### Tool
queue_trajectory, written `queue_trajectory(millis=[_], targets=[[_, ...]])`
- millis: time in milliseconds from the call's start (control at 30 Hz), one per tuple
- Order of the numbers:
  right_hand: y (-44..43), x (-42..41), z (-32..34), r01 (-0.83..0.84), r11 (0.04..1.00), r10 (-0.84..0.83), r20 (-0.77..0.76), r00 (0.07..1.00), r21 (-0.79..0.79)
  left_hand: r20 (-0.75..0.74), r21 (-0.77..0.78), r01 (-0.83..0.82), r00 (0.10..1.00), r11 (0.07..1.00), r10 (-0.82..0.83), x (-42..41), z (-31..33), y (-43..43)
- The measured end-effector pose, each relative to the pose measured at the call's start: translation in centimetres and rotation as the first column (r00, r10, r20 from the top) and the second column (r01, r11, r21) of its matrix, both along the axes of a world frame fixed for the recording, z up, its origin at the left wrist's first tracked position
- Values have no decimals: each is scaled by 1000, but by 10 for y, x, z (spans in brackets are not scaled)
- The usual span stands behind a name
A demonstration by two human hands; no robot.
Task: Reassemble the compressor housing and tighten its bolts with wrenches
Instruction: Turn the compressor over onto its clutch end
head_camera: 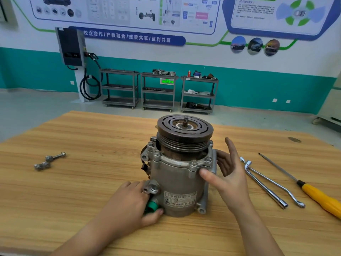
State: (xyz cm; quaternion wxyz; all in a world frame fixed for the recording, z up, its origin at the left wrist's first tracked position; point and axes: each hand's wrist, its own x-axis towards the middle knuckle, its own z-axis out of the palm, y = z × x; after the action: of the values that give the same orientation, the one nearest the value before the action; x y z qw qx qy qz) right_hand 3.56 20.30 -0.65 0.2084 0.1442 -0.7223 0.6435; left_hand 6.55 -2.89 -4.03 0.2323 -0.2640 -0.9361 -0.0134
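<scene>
1. The worktop (92, 182) carries everything, and the compressor (177, 182) stands upright between the two grips, pulley (184, 130) on top. Upright, I'd say, so the flange bolts (193, 163) face up for a tool.
2. The left grip (129, 202) is curled round the compressor's low left side at the green cap (151, 206), thumb beneath. It looks like it's bracing the body against turning.
3. The right grip (228, 174) is released, fingers spread. The thumb touches the housing just under the flange, and the fingers sit beside its right flank.
4. The wrenches (265, 186) lie just right of the right grip, untouched, and the screwdriver (317, 194) lies beyond them.
5. Loose bolts (49, 160) lie well left of the left grip, so the fastening looks unfinished.
</scene>
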Motion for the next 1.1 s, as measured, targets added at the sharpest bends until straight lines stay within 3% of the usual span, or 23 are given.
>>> queue_trajectory(millis=[267, 400, 533, 700, 867, 1100], targets=[[-2, -26, 18, -40, 984, 55, 86, 995, -173, 79, 78, -60, 995, 995, 54, -7, 17, 5], [-12, -42, 25, 46, 958, -15, 109, 994, -283, 119, 87, -133, 985, 987, 123, -15, 26, 7], [-23, -54, 25, 138, 914, -73, 180, 981, -382, 210, 230, -214, 964, 949, 166, -23, 37, 8], [-26, -65, 26, 206, 879, -115, 230, 966, -429, 207, 289, -239, 961, 927, 184, -32, 43, 13], [-27, -66, 27, 198, 904, -130, 197, 972, -379, 217, 300, -238, 960, 924, 177, -30, 40, 13], [-22, -54, 24, 257, 955, -259, 7, 966, -146, 190, 214, -232, 963, 949, 192, -23, 29, 10]])
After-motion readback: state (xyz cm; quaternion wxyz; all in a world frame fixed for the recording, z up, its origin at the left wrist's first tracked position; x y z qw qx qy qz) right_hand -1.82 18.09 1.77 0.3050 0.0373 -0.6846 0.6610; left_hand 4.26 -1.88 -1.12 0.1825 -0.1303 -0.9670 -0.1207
